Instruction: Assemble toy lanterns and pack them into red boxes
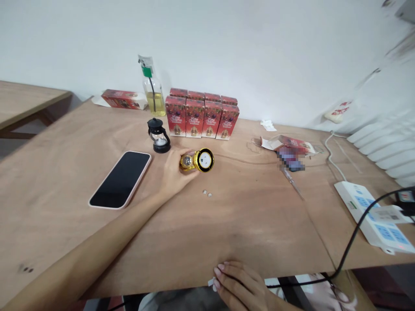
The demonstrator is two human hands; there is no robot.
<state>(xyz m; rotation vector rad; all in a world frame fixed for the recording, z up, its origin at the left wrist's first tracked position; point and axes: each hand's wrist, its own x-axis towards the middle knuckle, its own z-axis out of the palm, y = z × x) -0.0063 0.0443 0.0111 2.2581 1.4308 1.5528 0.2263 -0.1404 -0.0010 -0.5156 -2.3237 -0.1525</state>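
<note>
Far left on the tabletop (259,224), a phone (120,179) lies face up, and beside it the left hand (173,172) grips a gold lantern (197,160) tipped on its side, two small button cells (207,193) just below. The right hand (238,285) rests flat at the near edge, fingers loosely together, holding nothing.

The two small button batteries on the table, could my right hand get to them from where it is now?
Probably yes. The right hand rests at the table's near edge, and only bare tabletop lies between it and the button batteries. The left hand, holding the gold lantern, sits beyond them.
</note>
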